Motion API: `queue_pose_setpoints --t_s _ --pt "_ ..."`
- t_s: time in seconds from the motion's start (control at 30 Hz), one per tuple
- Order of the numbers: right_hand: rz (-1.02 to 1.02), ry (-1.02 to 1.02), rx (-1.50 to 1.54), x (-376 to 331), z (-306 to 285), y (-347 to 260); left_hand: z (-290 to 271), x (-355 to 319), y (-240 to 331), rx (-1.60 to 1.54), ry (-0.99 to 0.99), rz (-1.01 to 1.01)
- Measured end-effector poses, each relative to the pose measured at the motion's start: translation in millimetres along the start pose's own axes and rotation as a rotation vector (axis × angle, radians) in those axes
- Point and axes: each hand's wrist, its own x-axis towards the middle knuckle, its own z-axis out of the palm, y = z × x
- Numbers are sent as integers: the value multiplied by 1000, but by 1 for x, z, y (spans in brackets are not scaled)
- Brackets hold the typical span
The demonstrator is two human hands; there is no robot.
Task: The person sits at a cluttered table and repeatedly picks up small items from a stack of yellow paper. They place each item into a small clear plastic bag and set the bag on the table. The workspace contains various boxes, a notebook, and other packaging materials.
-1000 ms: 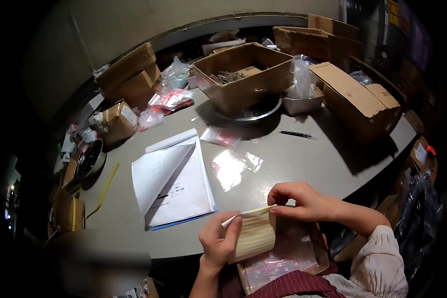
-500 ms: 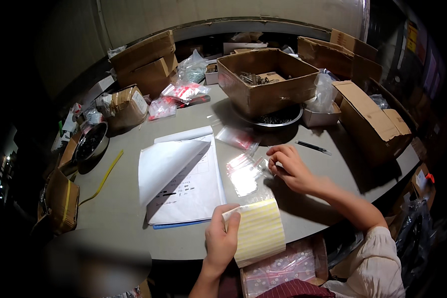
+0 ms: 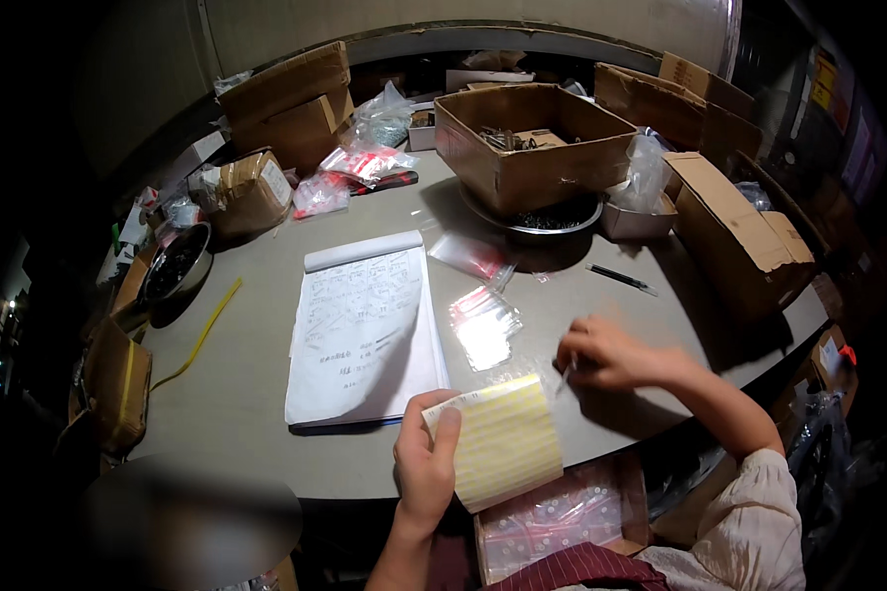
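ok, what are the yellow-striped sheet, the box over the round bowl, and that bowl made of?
Yellow-striped sheet: probably paper, smooth; thin, softly curved. Coating unclear.
Box: cardboard by the look, mostly matte; brown, worn edges.
Bowl: likely metal, polished; bright reflective rim.

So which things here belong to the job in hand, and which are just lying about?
Apparently in use:
Yellow-striped sheet, held by left fingers
Small clear bags, near right fingers (grip unclear)
Clear packets, lower edge of view

Untouched, so apparently lying about:
Notepad
Black pen
Yellow strap
Large open cardboard box
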Motion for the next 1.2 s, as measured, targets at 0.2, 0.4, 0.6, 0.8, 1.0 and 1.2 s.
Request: queue_pose_setpoints --t_s 0.2,0.4,0.6,0.8,1.0,1.2 --pt "-133 -333 212 -62 -8 -80 4 -2 0 73 -40 -3" --pt "70 160 268 -49 -35 -94 14 -14 -4 223 -30 77" --pt "-19 35 223 -30 -6 -82 31 -22 1 194 -114 139" --pt "6 18 230 -24 3 -76 12 -19 6 197 -92 3" --pt "-237 151 94 -9 14 -84 24 -17 7 422 -94 107" --pt "-290 295 -143 -3 22 -92 22 -8 6 463 -70 105"
